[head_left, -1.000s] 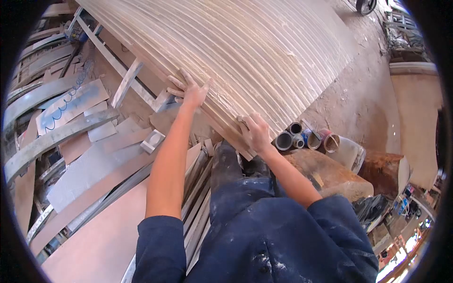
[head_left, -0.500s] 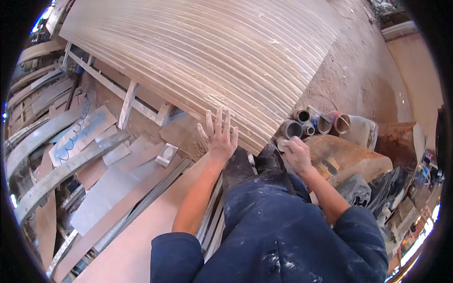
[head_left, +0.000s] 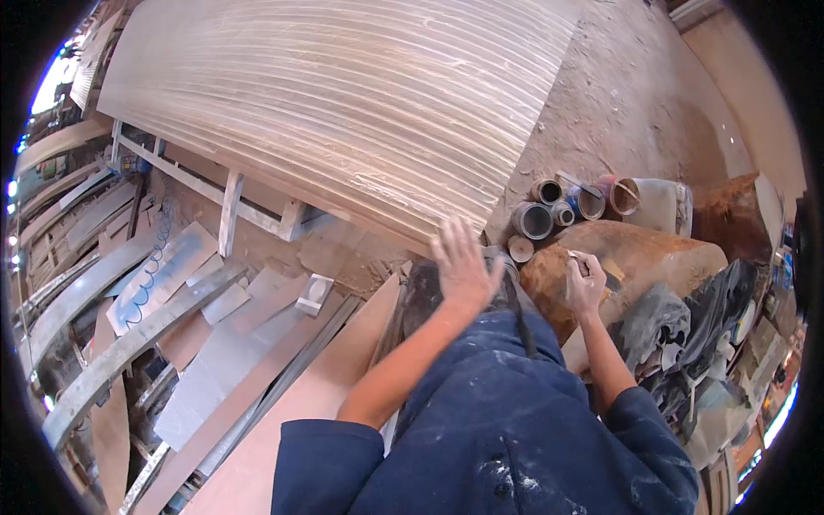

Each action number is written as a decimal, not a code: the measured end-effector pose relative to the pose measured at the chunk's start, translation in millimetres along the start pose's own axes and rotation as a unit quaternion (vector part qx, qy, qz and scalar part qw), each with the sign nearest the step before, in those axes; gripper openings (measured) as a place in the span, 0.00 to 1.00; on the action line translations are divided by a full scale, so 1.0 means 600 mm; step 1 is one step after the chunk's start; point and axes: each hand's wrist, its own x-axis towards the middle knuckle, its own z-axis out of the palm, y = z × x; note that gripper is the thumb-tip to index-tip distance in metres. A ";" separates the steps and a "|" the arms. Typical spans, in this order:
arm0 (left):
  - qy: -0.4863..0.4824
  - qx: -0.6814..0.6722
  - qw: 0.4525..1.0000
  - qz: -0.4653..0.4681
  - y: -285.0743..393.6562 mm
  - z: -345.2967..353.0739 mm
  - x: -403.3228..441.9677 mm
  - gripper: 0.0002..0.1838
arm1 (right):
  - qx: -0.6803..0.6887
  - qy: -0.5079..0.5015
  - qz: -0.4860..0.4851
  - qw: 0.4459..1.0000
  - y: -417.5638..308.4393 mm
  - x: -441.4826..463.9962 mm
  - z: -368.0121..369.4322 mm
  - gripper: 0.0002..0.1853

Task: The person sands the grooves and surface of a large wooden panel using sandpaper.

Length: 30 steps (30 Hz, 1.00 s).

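A large ribbed panel (head_left: 343, 112), pale with dust, lies on a wooden frame (head_left: 230, 210) across the upper part of the view. My left hand (head_left: 464, 264) is at the panel's near corner with fingers spread, holding nothing; whether it touches the corner I cannot tell. My right hand (head_left: 585, 283) is off the panel to the right, above a rusty brown rounded object (head_left: 639, 249). Its fingers are curled together round something small and pale that I cannot make out.
Several open cans and tubes (head_left: 536, 221) stand right of the panel's near corner. Black plastic sheeting (head_left: 721, 300) lies at the right. Curved wooden strips (head_left: 142, 343), boards (head_left: 232, 378) and a small light block (head_left: 315, 293) cover the left side.
Both hands have come off the panel's near edge and moved right. The left hand's fingers are spread at the corner. The view has shifted, with the panel now farther up and left.
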 end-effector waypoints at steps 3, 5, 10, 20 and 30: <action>-0.234 -0.062 0.969 0.048 0.109 -0.005 -0.041 0.51 | 0.014 0.018 -0.030 0.999 0.005 -0.001 -0.002 0.06; -0.240 -0.092 0.961 0.100 0.134 0.006 -0.070 0.49 | 0.034 0.024 -0.024 0.999 -0.015 0.002 -0.005 0.07; -0.026 -0.081 0.996 -0.023 0.035 -0.022 -0.019 0.49 | 0.065 -0.002 -0.018 0.998 -0.023 0.003 0.001 0.08; 0.032 0.063 0.985 -0.158 -0.186 -0.085 0.095 0.47 | 0.106 -0.086 -0.006 0.991 -0.079 0.008 0.050 0.07; -0.010 0.031 0.991 -0.130 -0.150 -0.064 0.074 0.44 | 0.130 -0.189 -0.082 0.970 -0.236 0.074 0.165 0.12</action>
